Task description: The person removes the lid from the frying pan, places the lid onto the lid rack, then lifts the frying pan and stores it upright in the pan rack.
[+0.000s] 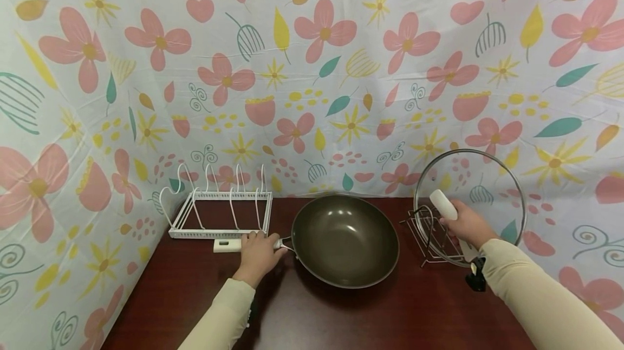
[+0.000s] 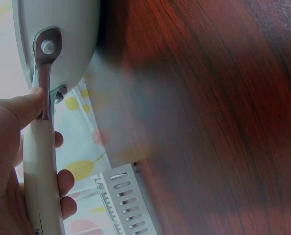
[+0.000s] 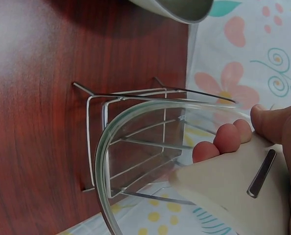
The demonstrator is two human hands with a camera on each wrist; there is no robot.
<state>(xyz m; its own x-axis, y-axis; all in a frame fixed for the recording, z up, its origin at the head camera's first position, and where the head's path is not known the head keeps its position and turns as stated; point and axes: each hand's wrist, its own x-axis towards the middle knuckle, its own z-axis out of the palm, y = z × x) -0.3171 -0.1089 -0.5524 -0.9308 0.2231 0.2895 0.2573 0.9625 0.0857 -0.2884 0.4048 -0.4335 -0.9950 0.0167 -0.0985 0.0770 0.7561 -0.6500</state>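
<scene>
My left hand (image 1: 258, 255) grips the cream handle (image 2: 39, 171) of a wok (image 1: 346, 241), fingers curled round it and thumb near the metal neck. The wok faces up, brown inside and pale outside; whether its base touches the table cannot be told. At the right, my right hand (image 1: 470, 225) holds the cream handle (image 3: 224, 178) of a round glass lid (image 1: 523, 198). The lid stands on edge at a small dark wire rack (image 1: 429, 244). In the right wrist view its rim (image 3: 102, 161) overlaps the rack's wires; whether it rests there is unclear.
A white dish-style rack (image 1: 219, 233) with upright curved wires stands at the back left, beside the wok handle. Flower-printed cloth (image 1: 322, 95) hangs behind and along the left of the dark red wooden table (image 1: 351, 317).
</scene>
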